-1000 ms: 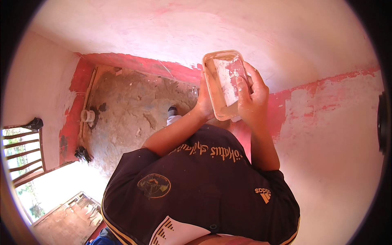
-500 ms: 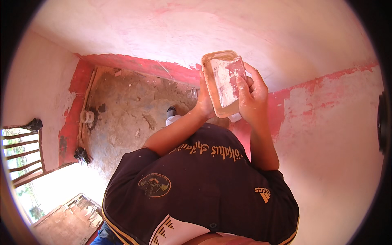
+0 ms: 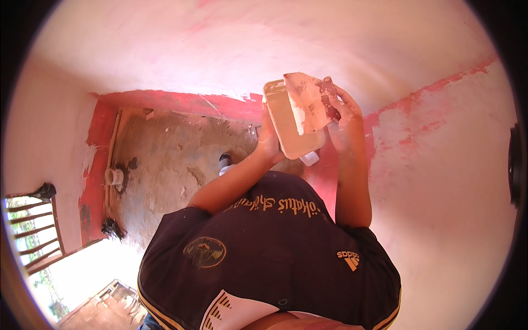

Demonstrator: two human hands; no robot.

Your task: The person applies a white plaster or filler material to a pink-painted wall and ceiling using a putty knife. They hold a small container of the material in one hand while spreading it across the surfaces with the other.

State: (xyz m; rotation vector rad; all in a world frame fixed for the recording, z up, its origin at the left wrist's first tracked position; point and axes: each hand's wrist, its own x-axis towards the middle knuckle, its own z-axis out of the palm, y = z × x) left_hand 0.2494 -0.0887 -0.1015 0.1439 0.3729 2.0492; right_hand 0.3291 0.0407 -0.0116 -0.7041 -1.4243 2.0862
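A shallow rectangular tub (image 3: 282, 122) with rounded corners is gripped by my left hand (image 3: 268, 142), which closes round its left side. Pale paste coats the inside of the tub. My right hand (image 3: 347, 122) holds a flat, wide scraper (image 3: 309, 99) by its reddish edge. The scraper's blade is smeared with whitish and reddish paste and tilts over the right part of the tub, hiding it. Whether the blade's lower edge touches the tub, I cannot tell.
Ahead rises a whitish wall (image 3: 220, 49) with a red band (image 3: 165, 100) along its foot. A patchy red-and-white wall (image 3: 434, 181) stands at the right. On the stained floor (image 3: 159, 148) sits a white container (image 3: 114, 176). A barred window (image 3: 34, 231) is at the left.
The scraper has come up and turned, from lying flat over the tub's inside to tilting above its right side. More of the tub's inside now shows. My left hand still grips the tub.
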